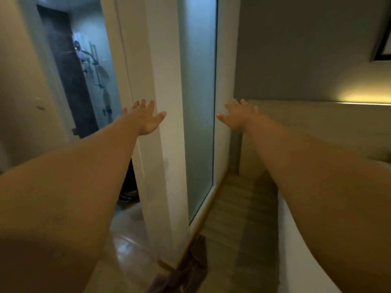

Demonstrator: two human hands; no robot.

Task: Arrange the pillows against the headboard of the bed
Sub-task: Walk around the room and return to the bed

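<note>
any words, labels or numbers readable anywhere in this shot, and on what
None can be read: no text shows anywhere in the frame.
The dark framed picture on the wall is cropped at the edge and shows no lettering.
The frosted glass panel is blank.
The left hand and right hand are open, holding nothing.

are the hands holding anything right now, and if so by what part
Nothing is held. The left hand and the right hand are both stretched out in front with fingers spread, empty, and no pillow is in view.
</note>
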